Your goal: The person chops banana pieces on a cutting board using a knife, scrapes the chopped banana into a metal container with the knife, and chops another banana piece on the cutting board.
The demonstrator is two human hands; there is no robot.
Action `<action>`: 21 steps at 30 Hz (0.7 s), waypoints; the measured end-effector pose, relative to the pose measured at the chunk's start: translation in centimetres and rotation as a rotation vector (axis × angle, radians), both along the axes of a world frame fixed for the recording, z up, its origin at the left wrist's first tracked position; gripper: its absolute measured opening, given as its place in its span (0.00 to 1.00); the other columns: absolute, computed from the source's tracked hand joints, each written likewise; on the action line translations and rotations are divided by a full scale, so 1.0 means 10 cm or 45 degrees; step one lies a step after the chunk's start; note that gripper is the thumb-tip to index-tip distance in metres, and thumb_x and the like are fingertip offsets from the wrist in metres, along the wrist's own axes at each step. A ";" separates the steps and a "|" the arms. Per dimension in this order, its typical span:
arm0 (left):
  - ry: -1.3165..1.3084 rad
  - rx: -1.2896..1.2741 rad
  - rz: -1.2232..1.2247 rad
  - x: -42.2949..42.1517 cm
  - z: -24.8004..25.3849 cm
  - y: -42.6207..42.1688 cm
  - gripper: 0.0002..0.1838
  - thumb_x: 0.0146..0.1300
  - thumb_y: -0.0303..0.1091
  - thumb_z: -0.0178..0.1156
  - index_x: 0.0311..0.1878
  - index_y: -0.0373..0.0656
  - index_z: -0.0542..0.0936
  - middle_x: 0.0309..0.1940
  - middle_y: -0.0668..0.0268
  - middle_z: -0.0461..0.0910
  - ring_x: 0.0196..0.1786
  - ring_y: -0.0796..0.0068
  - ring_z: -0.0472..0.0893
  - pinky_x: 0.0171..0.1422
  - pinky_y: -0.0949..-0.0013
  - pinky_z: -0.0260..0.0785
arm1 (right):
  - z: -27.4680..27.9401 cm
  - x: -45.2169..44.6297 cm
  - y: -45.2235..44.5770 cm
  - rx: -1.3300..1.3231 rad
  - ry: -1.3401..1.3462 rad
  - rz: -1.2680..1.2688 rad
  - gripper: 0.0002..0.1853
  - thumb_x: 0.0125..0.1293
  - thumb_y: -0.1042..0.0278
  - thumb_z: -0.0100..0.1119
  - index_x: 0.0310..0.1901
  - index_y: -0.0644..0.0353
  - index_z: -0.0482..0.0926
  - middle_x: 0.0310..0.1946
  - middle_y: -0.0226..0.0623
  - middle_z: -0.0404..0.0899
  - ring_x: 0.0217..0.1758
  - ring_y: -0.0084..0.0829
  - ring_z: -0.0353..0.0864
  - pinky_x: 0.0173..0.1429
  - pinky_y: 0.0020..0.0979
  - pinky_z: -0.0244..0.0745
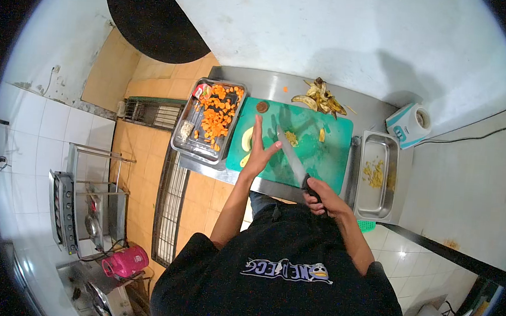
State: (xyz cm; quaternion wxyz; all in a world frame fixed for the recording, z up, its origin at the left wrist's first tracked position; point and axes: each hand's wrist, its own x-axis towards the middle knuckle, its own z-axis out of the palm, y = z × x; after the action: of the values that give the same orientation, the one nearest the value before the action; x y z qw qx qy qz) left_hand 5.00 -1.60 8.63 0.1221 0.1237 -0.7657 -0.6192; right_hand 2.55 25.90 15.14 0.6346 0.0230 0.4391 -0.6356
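My left hand (257, 156) is over the left part of a green cutting board (331, 163), fingers stretched and thumb apart, with nothing in it. Beside it lie peeled bananas (246, 139), partly hidden by the hand. My right hand (324, 198) is closed round the black handle of a kitchen knife (291, 156), whose blade slants up and left across the board. Near the blade's upper part sits a small heap of chopped yellow pieces (290, 138). A longer yellow piece (322, 135) rests farther right. At the board's top left is a round brown object (262, 106).
A metal tray (178, 143) of cut carrots (216, 121) and small packets stands left of the board. Dark banana peels (321, 97) lie behind it. To the right are a steel pan (375, 210) holding yellow pieces and a white appliance (408, 126) by the wall.
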 end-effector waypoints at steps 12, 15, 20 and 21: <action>0.142 -0.481 0.228 -0.09 0.14 0.14 0.60 0.66 0.50 0.70 0.86 0.40 0.38 0.86 0.47 0.36 0.87 0.42 0.34 0.86 0.42 0.30 | 0.01 0.03 -0.12 0.017 0.036 -0.113 0.19 0.81 0.41 0.49 0.47 0.49 0.68 0.23 0.21 0.64 0.15 0.12 0.56 0.16 0.19 0.52; 0.130 -0.882 0.218 -0.02 0.11 0.10 0.59 0.67 0.52 0.68 0.85 0.38 0.39 0.86 0.46 0.36 0.87 0.40 0.34 0.85 0.41 0.30 | 0.07 0.01 -0.08 -0.071 0.035 -0.118 0.19 0.82 0.41 0.48 0.46 0.49 0.67 0.23 0.21 0.63 0.15 0.12 0.56 0.16 0.19 0.51; 0.224 -0.760 0.312 -0.01 0.18 0.14 0.56 0.70 0.52 0.65 0.85 0.35 0.40 0.85 0.42 0.35 0.86 0.37 0.35 0.84 0.37 0.31 | 0.16 0.01 -0.13 0.024 0.145 -0.186 0.18 0.83 0.43 0.46 0.45 0.49 0.65 0.23 0.21 0.63 0.15 0.13 0.56 0.16 0.19 0.50; 0.270 -0.812 0.359 -0.02 0.24 0.16 0.54 0.71 0.51 0.63 0.84 0.34 0.41 0.85 0.40 0.36 0.86 0.35 0.36 0.84 0.36 0.31 | 0.14 0.02 -0.15 0.060 0.153 -0.180 0.17 0.83 0.43 0.46 0.45 0.49 0.65 0.24 0.21 0.62 0.15 0.13 0.56 0.16 0.19 0.50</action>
State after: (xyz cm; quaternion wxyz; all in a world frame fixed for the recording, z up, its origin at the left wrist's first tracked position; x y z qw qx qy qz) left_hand 4.81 -0.05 11.01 0.3175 0.1190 -0.8788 -0.3357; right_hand 2.77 24.37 16.57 0.5599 0.0307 0.4884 -0.6685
